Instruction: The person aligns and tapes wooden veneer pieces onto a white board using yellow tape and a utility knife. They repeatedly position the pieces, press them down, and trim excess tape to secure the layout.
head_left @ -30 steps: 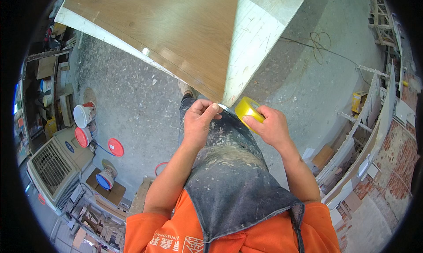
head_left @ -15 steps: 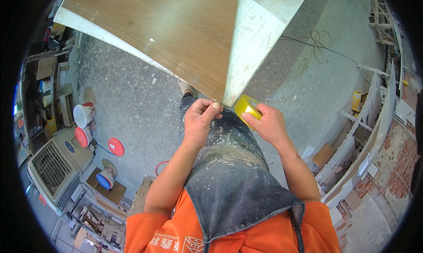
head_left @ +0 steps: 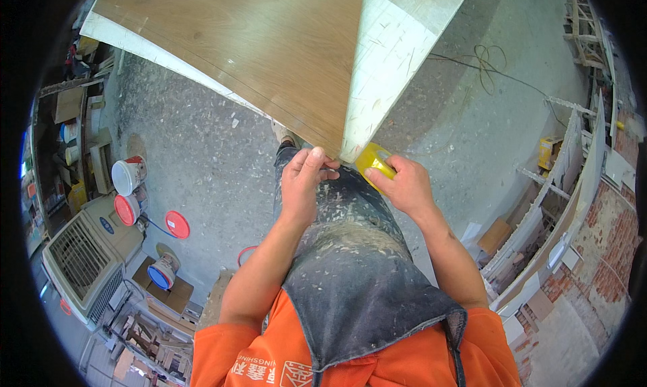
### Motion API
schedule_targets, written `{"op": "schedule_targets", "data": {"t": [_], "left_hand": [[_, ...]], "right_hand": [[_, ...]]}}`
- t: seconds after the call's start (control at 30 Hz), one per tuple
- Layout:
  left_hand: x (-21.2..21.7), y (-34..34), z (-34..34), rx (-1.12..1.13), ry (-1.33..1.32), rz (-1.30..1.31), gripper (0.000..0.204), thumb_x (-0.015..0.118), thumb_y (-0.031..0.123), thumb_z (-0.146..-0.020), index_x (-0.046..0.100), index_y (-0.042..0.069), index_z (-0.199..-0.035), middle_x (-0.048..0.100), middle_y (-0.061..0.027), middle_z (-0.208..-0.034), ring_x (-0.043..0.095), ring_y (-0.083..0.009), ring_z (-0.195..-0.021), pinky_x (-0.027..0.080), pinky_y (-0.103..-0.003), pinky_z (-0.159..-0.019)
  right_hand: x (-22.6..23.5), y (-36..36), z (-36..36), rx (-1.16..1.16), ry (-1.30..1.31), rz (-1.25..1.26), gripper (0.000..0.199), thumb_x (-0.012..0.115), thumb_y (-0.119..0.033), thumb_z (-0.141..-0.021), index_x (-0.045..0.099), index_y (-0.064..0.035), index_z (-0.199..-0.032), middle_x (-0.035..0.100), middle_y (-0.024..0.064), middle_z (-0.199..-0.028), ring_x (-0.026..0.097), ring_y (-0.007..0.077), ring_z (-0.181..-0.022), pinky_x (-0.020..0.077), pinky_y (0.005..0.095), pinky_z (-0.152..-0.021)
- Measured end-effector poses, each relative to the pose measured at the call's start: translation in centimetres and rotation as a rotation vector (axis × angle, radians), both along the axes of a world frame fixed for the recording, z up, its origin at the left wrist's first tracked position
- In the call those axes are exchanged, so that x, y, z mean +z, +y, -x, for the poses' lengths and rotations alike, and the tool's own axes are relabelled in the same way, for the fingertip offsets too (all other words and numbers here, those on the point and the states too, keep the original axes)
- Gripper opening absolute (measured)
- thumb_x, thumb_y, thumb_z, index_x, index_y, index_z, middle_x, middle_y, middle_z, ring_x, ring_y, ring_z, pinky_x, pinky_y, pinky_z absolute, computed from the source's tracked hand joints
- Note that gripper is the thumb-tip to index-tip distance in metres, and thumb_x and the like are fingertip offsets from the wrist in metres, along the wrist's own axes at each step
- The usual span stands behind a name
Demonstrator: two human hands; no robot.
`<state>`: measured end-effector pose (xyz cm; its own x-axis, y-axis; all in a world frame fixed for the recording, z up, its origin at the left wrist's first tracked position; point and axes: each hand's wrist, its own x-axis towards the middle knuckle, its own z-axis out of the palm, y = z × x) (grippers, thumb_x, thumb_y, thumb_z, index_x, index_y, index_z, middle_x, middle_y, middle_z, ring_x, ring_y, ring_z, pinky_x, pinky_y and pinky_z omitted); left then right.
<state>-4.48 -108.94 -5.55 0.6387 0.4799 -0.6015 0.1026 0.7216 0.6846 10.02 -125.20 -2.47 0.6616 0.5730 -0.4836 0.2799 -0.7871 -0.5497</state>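
A wood-grain panel (head_left: 256, 43) lies on a scuffed white board (head_left: 387, 56), their near corner pointing at my waist. My right hand (head_left: 406, 185) grips a roll of yellow adhesive tape (head_left: 371, 159) by its side, held up against the right side of that corner. My left hand (head_left: 301, 185) is just left of the corner, its fingers curled in and its thumb raised along the panel's edge. Whatever lies between those fingers, perhaps the tape's end, is too small to make out. Beneath both hands is my dark, paint-spattered apron (head_left: 350, 232).
Buckets (head_left: 128, 176) and a red lid (head_left: 177, 224) sit on the speckled floor (head_left: 202, 137) at left, near a beige air cooler (head_left: 84, 252). Cluttered shelving (head_left: 71, 131) lines the left side. To the right are a loose cable (head_left: 485, 67), a cardboard box (head_left: 495, 237) and leaning boards (head_left: 573, 185).
My left thumb has lifted off the fingertips and now points up along the panel's edge. The tape roll has shifted slightly left, closer to the corner.
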Motion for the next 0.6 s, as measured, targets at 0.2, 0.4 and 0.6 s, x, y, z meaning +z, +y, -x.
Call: {"op": "schedule_targets", "data": {"t": [0.2,0.4,0.6], "left_hand": [[0.5,0.4,-1.6,-0.007,0.186,-0.024,0.040,0.070,0.042,-0.100,0.064,0.003,-0.092,0.068,-0.0101,-0.090,0.069,-0.0215,-0.084,0.058,-0.038,-0.074],[0.6,0.9,-1.6,-0.045,0.215,-0.024,0.037,0.071,0.040,-0.099,0.064,0.004,-0.092,0.068,-0.0101,-0.087,0.069,-0.0225,-0.082,0.059,-0.037,-0.068],[1.8,1.0,-2.2,-0.121,0.322,0.050,0.047,0.073,0.042,-0.096,0.061,-0.001,-0.111,0.065,-0.0123,-0.094,0.068,-0.0237,-0.084,0.060,-0.040,-0.067]], "right_hand": [[0.0,0.1,-0.1,0.001,0.005,-0.012,0.053,0.075,-0.052,-0.086,0.070,0.0007,-0.084,0.071,0.0247,-0.083,0.069,0.0440,-0.080,0.0532,0.0516,-0.070],[-0.6,-0.1,0.1,-0.007,-0.009,-0.017,0.052,0.080,-0.050,-0.083,0.072,0.0006,-0.088,0.070,0.0221,-0.079,0.069,0.0400,-0.074,0.0532,0.0473,-0.067],[-0.7,0.0,0.0,-0.023,0.023,-0.042,0.051,0.079,-0.049,-0.083,0.071,0.0009,-0.086,0.070,0.0223,-0.079,0.069,0.0407,-0.074,0.0526,0.0474,-0.067]]}}
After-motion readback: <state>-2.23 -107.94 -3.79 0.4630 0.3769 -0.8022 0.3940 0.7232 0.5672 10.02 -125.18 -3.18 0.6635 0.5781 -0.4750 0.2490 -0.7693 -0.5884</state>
